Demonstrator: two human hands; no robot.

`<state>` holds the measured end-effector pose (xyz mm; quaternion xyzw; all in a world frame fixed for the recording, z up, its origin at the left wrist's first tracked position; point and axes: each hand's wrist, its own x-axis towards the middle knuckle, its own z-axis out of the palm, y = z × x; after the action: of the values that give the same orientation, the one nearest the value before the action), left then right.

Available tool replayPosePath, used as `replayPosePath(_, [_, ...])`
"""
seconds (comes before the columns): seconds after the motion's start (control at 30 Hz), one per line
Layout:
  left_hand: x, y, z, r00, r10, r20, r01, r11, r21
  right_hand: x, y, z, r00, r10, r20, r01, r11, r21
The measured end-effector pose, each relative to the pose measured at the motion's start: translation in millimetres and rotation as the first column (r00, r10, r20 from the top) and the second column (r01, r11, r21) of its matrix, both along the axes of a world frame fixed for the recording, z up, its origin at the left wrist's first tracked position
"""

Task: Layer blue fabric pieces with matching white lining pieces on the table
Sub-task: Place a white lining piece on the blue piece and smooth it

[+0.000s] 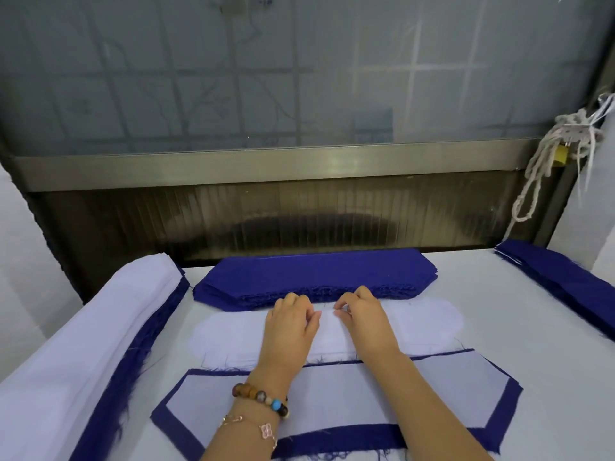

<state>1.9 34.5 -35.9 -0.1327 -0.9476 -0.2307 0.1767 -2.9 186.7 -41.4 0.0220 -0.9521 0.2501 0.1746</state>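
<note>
Left hand (289, 327) and right hand (366, 322) are set close together but apart, palms down, on the middle of the white lining stack (422, 322). The fingers are bent, with the tips at the stack's far edge; whether a top ply is actually pinched cannot be told. The lining stack is laid with its long axis from 9 to 3 o'clock, rounded ends reaching well beyond both hands. The blue fabric stack (316, 274) is found at 12 o'clock, just past the fingertips, parallel to the lining and edge to edge with it; both hands are judged about equally near. At 6 o'clock, beneath the forearms, a finished layered piece (336, 397) is seen, white on blue with a blue border showing. A taller layered pile (100, 327) is placed at 9 o'clock and a further blue pile (559, 281) at 2 o'clock, all on the table (499, 294).
</note>
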Motion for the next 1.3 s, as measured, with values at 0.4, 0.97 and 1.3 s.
replayPosePath(0.4, [2.1,-4.5,4.4,0.999,0.04,-0.008,-0.041,0.97,-0.24,-1.5,8.4,1.3,0.997,-0.074,0.019,0.076,0.949,-0.307])
replayPosePath(0.97, [8.6,0.7,10.2,0.998,-0.061,-0.01,0.06,0.997,-0.056,3.5,1.8,1.8,0.987,-0.086,-0.135,0.113,0.972,0.207])
replayPosePath(1.3, [1.5,-1.8,0.0,0.999,-0.051,0.001,0.05,0.99,-0.133,6.0,54.2,24.7,0.987,-0.126,0.101,0.075,0.911,0.405])
